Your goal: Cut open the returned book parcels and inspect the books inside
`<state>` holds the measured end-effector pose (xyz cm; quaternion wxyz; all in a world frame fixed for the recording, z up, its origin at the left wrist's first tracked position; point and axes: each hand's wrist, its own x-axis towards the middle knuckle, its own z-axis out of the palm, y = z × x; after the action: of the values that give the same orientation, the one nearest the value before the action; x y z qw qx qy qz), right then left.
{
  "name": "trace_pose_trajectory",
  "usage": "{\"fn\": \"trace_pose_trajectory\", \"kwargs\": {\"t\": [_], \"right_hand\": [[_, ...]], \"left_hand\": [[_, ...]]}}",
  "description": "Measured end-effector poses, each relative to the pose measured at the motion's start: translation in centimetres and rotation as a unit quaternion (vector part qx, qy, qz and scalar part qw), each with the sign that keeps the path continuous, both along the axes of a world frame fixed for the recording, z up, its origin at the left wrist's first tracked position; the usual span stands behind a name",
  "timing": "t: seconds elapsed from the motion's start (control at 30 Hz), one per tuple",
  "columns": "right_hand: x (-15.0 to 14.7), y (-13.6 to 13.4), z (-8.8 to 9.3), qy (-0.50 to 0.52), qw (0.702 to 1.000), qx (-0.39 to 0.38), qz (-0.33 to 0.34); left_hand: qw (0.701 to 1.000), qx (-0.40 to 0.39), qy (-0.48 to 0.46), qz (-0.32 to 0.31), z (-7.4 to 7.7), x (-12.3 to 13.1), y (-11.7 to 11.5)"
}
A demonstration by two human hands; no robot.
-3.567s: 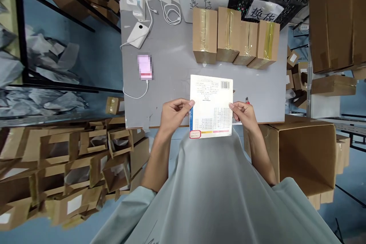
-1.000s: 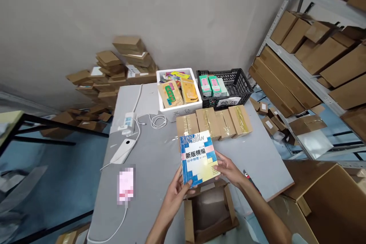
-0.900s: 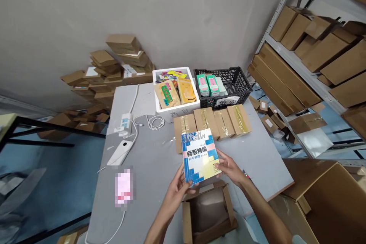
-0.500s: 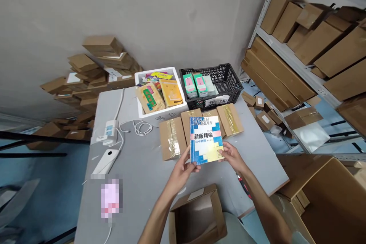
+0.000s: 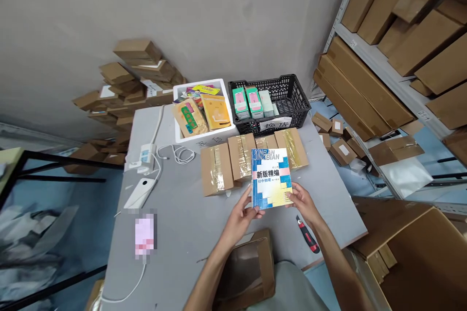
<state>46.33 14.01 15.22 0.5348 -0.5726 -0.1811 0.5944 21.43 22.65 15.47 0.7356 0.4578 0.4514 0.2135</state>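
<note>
A blue, white and yellow book (image 5: 270,179) with Chinese lettering is held up above the table, cover facing me. My left hand (image 5: 243,214) grips its lower left corner, thumb on the front. On the lower right edge, my right hand (image 5: 302,202) pinches it between thumb and fingers. Several taped cardboard boxes (image 5: 216,170) lie just behind the book. Below my left hand stands an opened cardboard box (image 5: 248,267), partly covered by my left forearm. A red and black utility knife (image 5: 307,234) rests on the table beside my right forearm.
A white foam box (image 5: 178,121) with books and packets stands at the table's back, beside a black plastic crate (image 5: 292,102) holding green boxes. A power strip (image 5: 147,158), cables and a white device (image 5: 139,194) lie left. Shelves (image 5: 394,82) with cartons rise at right.
The book and both hands have shifted slightly right in view, still held the same way. The camera view has turned a little, and the utility knife shows more fully.
</note>
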Motion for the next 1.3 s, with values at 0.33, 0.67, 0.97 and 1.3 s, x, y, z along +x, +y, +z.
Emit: {"fn": "trace_pose_trajectory", "kwargs": {"t": [0.33, 0.67, 0.97, 1.3], "right_hand": [[-0.3, 0.1, 0.8, -0.012, 1.000, 0.002, 0.021], [-3.2, 1.2, 0.1, -0.012, 0.999, -0.007, 0.040], [-5.0, 2.5, -0.9, -0.016, 0.998, 0.017, 0.052], [-4.7, 4.0, -0.1, -0.023, 0.998, 0.045, 0.033]], "left_hand": [[0.999, 0.008, -0.019, 0.028, 0.6, -0.5, -1.3], [0.996, -0.002, -0.019, 0.088, 0.1, -3.6, -2.4], [0.992, -0.010, -0.023, 0.124, 0.2, -5.2, -1.9], [0.990, -0.009, -0.002, 0.140, -0.5, -4.4, -0.2]]}}
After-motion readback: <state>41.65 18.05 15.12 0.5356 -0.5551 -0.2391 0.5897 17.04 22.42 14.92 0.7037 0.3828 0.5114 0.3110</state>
